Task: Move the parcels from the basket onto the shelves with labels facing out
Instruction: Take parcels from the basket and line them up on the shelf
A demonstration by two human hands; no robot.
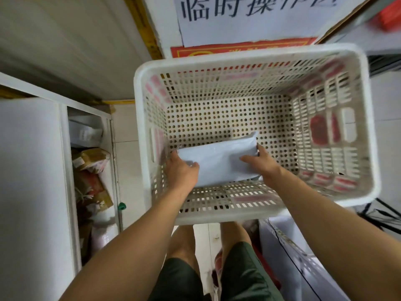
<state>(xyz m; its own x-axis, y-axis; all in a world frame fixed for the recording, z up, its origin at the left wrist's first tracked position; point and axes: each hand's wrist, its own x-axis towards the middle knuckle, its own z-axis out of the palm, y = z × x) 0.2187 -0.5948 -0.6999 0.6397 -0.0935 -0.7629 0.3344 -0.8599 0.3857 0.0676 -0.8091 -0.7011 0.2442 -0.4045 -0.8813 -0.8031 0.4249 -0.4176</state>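
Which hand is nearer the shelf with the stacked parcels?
Left. The left hand grips the grey parcel's shelf-side end; the right hand grips its far end, away from the shelf.

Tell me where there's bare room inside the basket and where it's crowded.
Free: the basket floor beyond the pale parcel, up to the far wall, and the strip between the parcel and the right wall. Crowded: the near-left corner, where the left hand and right hand grip the parcel's ends against the near wall.

L hand [181, 171] – fingers curled, gripping | R hand [261, 162] – same | both arms extended fwd
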